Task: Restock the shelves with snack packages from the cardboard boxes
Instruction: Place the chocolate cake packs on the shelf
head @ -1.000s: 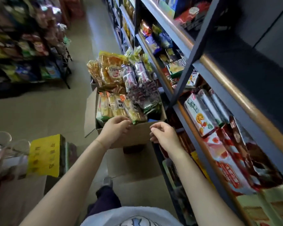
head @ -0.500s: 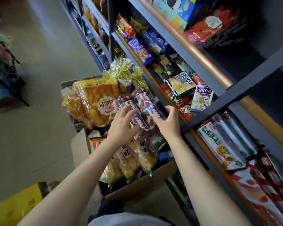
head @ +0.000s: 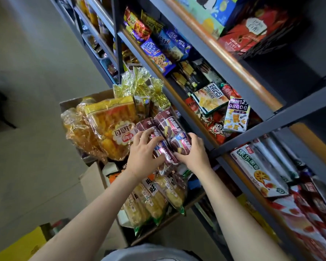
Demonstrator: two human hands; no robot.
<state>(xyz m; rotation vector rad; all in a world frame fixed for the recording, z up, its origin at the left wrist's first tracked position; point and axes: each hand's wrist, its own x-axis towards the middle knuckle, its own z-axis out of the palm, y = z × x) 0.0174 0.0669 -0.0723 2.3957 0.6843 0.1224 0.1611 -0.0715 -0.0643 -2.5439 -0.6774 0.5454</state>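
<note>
Left hand [head: 142,154] and right hand [head: 193,154]: fingers curled round the purple snack packs [head: 167,136], gripped between both, atop the cardboard box [head: 166,221], just left of the shelves [head: 211,146].

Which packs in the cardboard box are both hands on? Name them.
The dark purple packs: the left hand and right hand grip them from either side. The orange bag and yellow packs lie untouched.
</note>
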